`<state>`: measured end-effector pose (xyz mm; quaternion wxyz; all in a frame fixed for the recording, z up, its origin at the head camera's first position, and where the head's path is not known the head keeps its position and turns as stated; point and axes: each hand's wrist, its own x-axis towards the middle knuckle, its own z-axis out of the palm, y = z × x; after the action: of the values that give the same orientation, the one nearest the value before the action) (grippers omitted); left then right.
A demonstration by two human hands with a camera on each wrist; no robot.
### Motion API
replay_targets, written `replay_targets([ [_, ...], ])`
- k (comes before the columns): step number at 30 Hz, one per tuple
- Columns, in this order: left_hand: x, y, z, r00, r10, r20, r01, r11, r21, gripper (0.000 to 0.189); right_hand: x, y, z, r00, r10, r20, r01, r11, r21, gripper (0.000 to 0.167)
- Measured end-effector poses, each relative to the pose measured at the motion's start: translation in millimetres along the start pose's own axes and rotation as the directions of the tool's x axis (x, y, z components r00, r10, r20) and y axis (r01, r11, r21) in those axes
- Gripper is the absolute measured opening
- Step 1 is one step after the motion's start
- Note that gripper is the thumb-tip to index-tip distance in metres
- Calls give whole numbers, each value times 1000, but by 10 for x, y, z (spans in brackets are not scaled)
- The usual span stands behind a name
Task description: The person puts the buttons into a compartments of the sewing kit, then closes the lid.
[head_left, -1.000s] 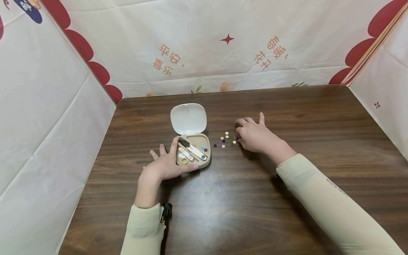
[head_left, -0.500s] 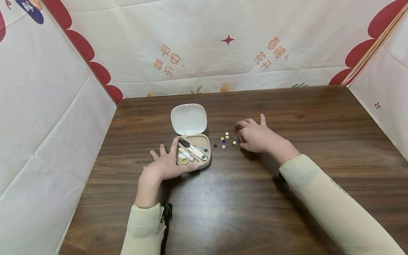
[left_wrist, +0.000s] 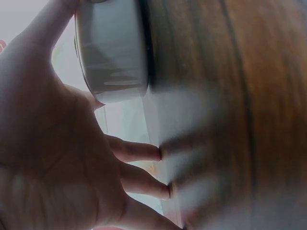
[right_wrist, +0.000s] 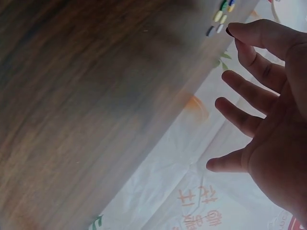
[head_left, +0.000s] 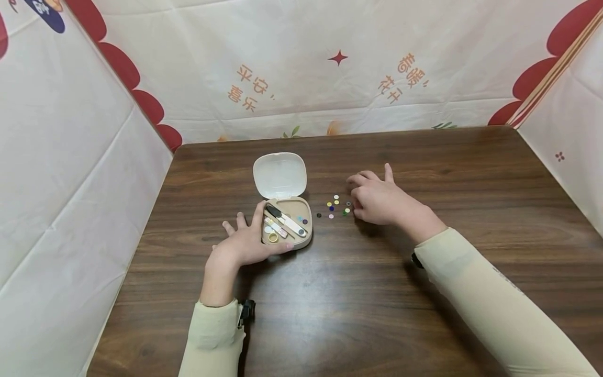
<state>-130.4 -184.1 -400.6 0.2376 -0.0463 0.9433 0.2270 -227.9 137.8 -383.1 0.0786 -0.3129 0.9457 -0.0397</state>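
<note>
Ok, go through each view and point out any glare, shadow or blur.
Head: pale glare on the wood-grain tabletop nearer the camera than the sewing case, dark shadow beside the right sleeve; left wrist: the left hand dim against bright light, tabletop blurred; right wrist: the right hand dim too, tabletop soft and hazy, loose buttons small but their colours distinguishable.

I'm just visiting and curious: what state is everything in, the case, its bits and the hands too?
Sewing case: open.
Lid: tipped back, inside showing.
Thread snips: lying in the case; blade position unclear.
Gold ring: lying in the case.
Loose buttons: spread beside the case.
Small dark piece: pinched by the right hand.
Left hand: thumb and index finger against the case, other fingers spread.
</note>
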Motion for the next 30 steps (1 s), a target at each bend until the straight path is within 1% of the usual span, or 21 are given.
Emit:
replay_targets([
  [5,-33,23,-18,1000,-10,4,10,1000,1,124,-9,-74,-61,999,-14,-37,14,1000,-3,19],
  [7,39,-26,25,1000,-4,-16,4,1000,14,127,-14,-112,-86,999,-17,-45,17,1000,-2,20],
  [8,40,-27,24,1000,-3,-17,3,1000,14,128,-17,-133,-99,999,-19,-48,19,1000,1,22],
  [12,37,-24,18,1000,-19,-8,20,1000,21,131,-18,-207,-132,998,-25,-59,25,1000,3,24],
  [13,7,-3,1,1000,-24,1,24,1000,13,131,-18,-226,-136,998,-29,-64,29,1000,4,24],
  [14,-11,9,-6,1000,-29,3,28,1000,9,131,-16,-243,-135,997,-33,-71,33,999,5,23],
  [20,-3,8,-8,1000,-14,-4,14,1000,1,131,5,-391,-116,992,-68,-105,69,998,7,24],
  [23,-41,33,-41,1000,-8,9,8,1000,-9,130,28,-481,-104,990,-86,-110,87,996,9,24],
  [30,-50,38,-35,1000,-20,14,20,1000,12,125,99,-671,-63,984,-121,-133,122,993,3,18],
])
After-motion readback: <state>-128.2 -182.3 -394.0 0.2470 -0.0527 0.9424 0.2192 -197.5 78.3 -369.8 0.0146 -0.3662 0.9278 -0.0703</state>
